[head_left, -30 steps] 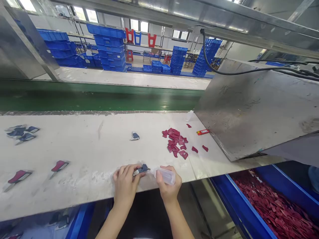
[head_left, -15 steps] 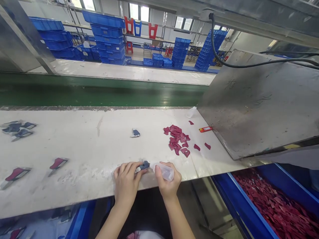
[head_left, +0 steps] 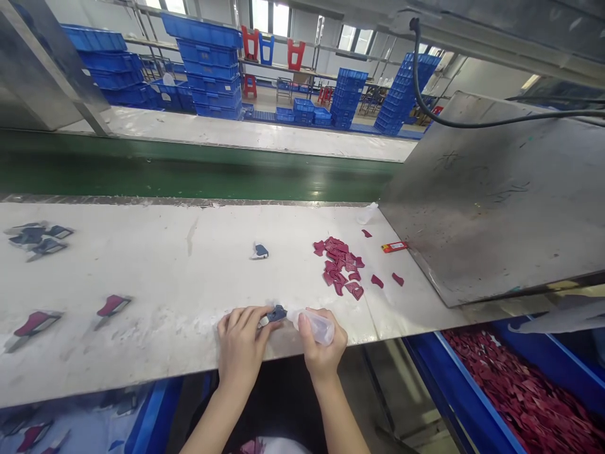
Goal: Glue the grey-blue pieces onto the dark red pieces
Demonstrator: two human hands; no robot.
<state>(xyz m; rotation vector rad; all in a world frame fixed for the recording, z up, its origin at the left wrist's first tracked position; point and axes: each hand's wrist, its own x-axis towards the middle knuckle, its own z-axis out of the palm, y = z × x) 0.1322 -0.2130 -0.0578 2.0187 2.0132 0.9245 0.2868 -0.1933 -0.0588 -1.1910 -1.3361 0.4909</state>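
Near the front edge of the white table (head_left: 155,271), my left hand (head_left: 242,340) pinches a small dark blue-grey and white piece (head_left: 275,313). My right hand (head_left: 326,347) is wrapped round a translucent squeeze bottle (head_left: 317,326), tilted so that its nozzle points left at the piece. Whether the tip touches the piece is too small to tell. A similar blue-grey piece (head_left: 260,251) lies farther back on the table. To the right of it is a loose pile of dark red cut pieces (head_left: 338,261).
Red-topped pieces (head_left: 113,305) and a blue-grey cluster (head_left: 35,239) lie at left. A red-yellow packet (head_left: 394,246) and a clear bottle (head_left: 367,214) sit near the metal panel (head_left: 501,202). A blue bin (head_left: 466,372) of red pieces stands below right. Behind runs a green belt (head_left: 198,173).
The whole view has shifted slightly. My right hand and the bottle sit a touch farther right of the held piece; my left hand keeps its pinch.
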